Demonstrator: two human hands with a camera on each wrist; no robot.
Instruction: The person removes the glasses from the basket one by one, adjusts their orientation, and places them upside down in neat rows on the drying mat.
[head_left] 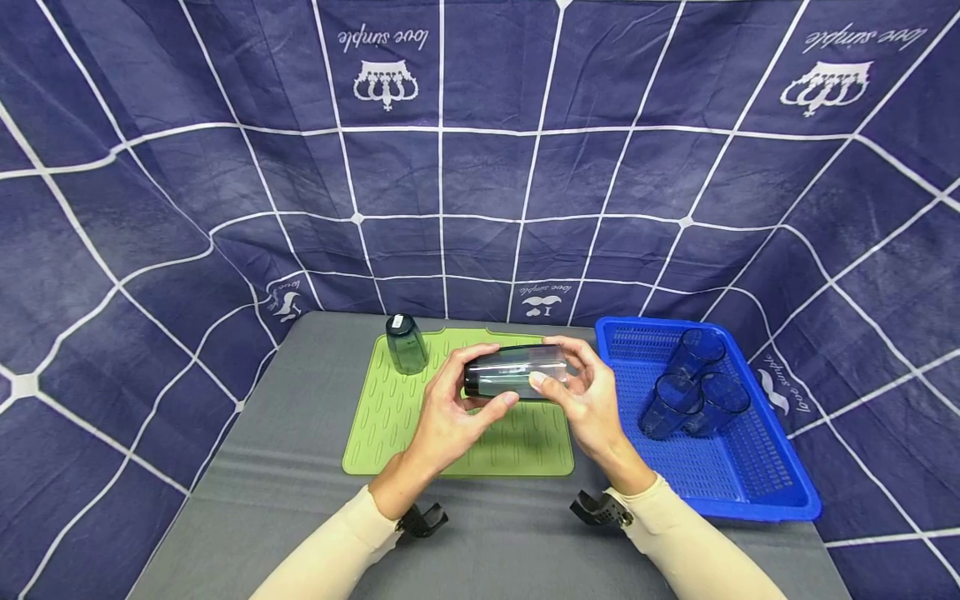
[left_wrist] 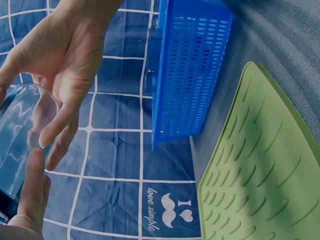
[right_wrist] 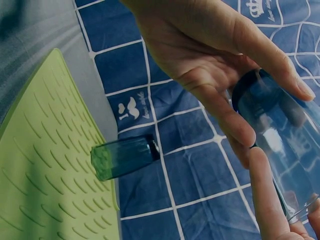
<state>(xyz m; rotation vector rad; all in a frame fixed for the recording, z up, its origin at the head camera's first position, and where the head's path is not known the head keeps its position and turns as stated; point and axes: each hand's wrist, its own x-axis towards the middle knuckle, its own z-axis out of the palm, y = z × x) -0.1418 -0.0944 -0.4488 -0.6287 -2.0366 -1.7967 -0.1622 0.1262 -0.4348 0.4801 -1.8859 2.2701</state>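
Left hand (head_left: 450, 408) grips the dark base of a tumbler (head_left: 510, 375) and right hand (head_left: 592, 404) pinches its clear end, head view; both angle inward, holding it nearly horizontal above the green mat (head_left: 491, 457). Left wrist view: opposing fingertips (left_wrist: 46, 141) lie close alongside it. Right wrist view: left-hand digits wrap the base; another glass (right_wrist: 127, 156) stands inverted on the mat.

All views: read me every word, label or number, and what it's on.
"love simple": blue wall cloth, by the crowns.
"I", heart, "love simple": same cloth, by the moustaches.
White sticker on the standing glass: too small to read.
Held glass: no readable text.
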